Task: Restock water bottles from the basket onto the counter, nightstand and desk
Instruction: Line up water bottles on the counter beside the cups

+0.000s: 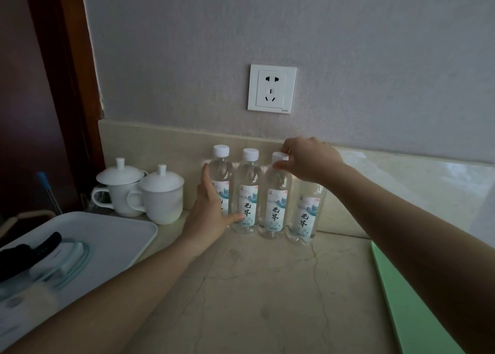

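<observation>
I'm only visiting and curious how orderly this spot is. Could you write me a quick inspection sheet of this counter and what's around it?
Surface: pale veined stone counter with a low backsplash.
Job's things: four water bottles upright in a row at the backsplash: leftmost bottle, second bottle, third bottle, fourth bottle, whose cap is hidden.
Clutter: left lidded cup, right lidded cup, white tray holding blurred items, green board.
Hands: left hand rests against the leftmost bottle, fingers straight; right hand pinches the third bottle's cap.
Cables: nothing seen.
Surroundings: grey wall, wall socket with nothing plugged in, wooden door frame.
</observation>
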